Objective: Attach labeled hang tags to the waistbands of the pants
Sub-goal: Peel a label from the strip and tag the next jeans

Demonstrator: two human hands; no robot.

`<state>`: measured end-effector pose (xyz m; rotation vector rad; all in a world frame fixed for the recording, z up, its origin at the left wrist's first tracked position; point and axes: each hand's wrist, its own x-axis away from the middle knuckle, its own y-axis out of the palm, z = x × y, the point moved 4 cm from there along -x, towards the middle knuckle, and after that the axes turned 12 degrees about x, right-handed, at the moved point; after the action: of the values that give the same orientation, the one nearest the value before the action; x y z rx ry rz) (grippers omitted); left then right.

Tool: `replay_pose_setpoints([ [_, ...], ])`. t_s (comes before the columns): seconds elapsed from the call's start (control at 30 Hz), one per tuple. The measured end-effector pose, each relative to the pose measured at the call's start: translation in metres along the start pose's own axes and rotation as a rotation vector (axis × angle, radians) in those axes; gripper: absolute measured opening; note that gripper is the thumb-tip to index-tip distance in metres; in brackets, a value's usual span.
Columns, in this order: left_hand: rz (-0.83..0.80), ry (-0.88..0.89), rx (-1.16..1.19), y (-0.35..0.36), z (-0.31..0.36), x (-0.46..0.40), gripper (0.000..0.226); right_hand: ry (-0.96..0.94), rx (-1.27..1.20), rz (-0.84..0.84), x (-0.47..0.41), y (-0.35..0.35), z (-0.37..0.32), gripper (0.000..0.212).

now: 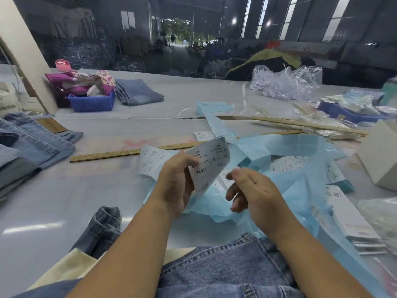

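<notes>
My left hand [175,186] grips a curled white label sheet [209,163] printed with "1103#" and lines of text, held above the table's middle. My right hand [253,194] hovers just right of the sheet, fingers loosely curled and thumb near its lower edge, holding nothing that I can see. Light-blue backing paper [285,155] lies crumpled under and behind both hands. Blue denim pants [225,269] lie at the near edge, under my forearms. Long white hang tags [348,220] are stacked at the right.
A wooden ruler [120,154] lies across the table. Folded jeans [32,143] are stacked at the left, another pair [137,92] lies farther back. There is a blue bin [92,103] at back left, a clear plastic bag [285,82] at back right, a white box [380,155] at the right.
</notes>
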<state>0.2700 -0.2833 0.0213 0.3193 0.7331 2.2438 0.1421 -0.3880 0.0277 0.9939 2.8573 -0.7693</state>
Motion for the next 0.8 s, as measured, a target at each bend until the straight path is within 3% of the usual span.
replay_pose_setpoints([
  [0.1, -0.087, -0.033, 0.052, 0.0052, -0.0023, 0.0007, 0.031, -0.032, 0.027, 0.002, -0.0016, -0.0007, -0.0015, 0.009],
  [0.23, -0.127, -0.092, 0.065, 0.0079, -0.0074, 0.0015, 0.040, -0.038, 0.051, 0.008, -0.0012, -0.0015, -0.0027, 0.007],
  [0.3, -0.091, -0.105, 0.065, 0.0075, -0.0061, 0.0025, 0.035, -0.021, 0.060, 0.026, -0.0009, -0.0024, -0.0012, 0.010],
  [0.43, -0.034, -0.151, 0.070, 0.0040, -0.0071, 0.0009, 0.050, 0.004, 0.074, 0.024, -0.0020, -0.0021, 0.0021, 0.014],
  [0.63, -0.032, -0.171, 0.089, 0.0010, -0.0079, -0.0011, 0.054, -0.009, 0.123, 0.034, -0.0023, -0.0021, 0.0041, 0.016],
  [0.73, -0.128, -0.106, -0.068, 0.0059, -0.0077, 0.0005, 0.041, -0.008, 0.126, 0.048, -0.0027, -0.0027, 0.0044, 0.012],
  [0.8, -0.016, 0.056, -0.253, 0.0012, -0.0018, -0.0029, 0.020, 0.023, 0.105, 0.044, -0.0020, -0.0022, 0.0047, 0.003],
])
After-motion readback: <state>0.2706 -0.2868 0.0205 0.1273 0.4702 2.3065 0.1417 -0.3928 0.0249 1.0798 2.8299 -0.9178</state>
